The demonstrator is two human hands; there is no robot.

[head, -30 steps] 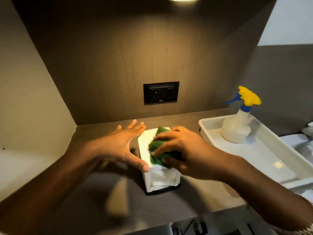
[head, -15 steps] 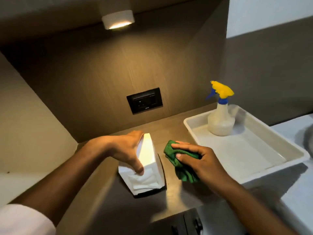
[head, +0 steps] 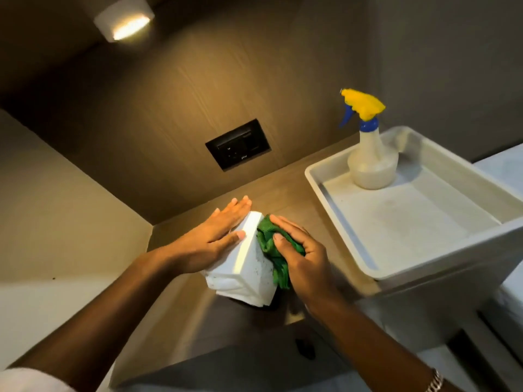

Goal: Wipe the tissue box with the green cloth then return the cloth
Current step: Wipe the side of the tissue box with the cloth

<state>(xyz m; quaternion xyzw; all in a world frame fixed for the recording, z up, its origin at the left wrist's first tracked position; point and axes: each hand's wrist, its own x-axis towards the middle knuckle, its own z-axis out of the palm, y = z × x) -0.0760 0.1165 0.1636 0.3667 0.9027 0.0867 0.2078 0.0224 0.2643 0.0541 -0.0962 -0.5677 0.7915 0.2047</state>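
Note:
The white tissue box point(head: 249, 267) stands on the brown counter point(head: 181, 312), tipped toward the left. My left hand point(head: 209, 239) lies flat against its left face with the thumb on the top edge, steadying it. My right hand point(head: 300, 256) is closed around the crumpled green cloth point(head: 268, 244) and presses it against the box's right side. Part of the cloth hangs down below my fingers.
A white tray point(head: 353, 250) sits on the counter to the right, holding a spray bottle point(head: 370, 162) with a yellow and blue trigger. A black wall socket point(head: 237, 144) is on the back panel. A lamp point(head: 124, 22) glows overhead. The left wall stands close.
My right hand has brought the cloth from the counter beside the box onto the box's right side. My left hand has flattened along the left face; the view has tilted.

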